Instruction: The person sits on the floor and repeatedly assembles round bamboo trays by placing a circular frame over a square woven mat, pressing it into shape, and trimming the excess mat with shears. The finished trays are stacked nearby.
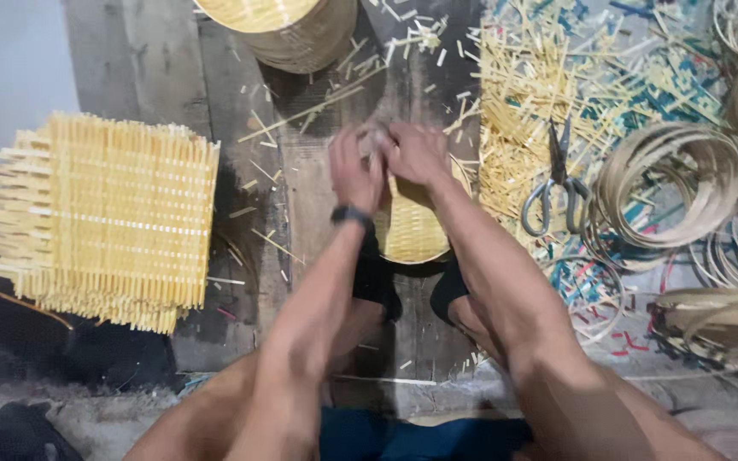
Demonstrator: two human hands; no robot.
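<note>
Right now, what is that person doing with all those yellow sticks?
A person sits on a dark wooden floor, both hands working at the rim of a small round basket woven from yellow bamboo strips. The left hand and right hand meet at its top edge. A stack of flat woven yellow mats lies on the left, grey metal scissors and coiled bamboo hoops on the right.

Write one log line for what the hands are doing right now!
left hand: grips basket rim | right hand: grips basket rim | small woven basket: between feet | scissors: right, untouched | woven mats: left
</note>
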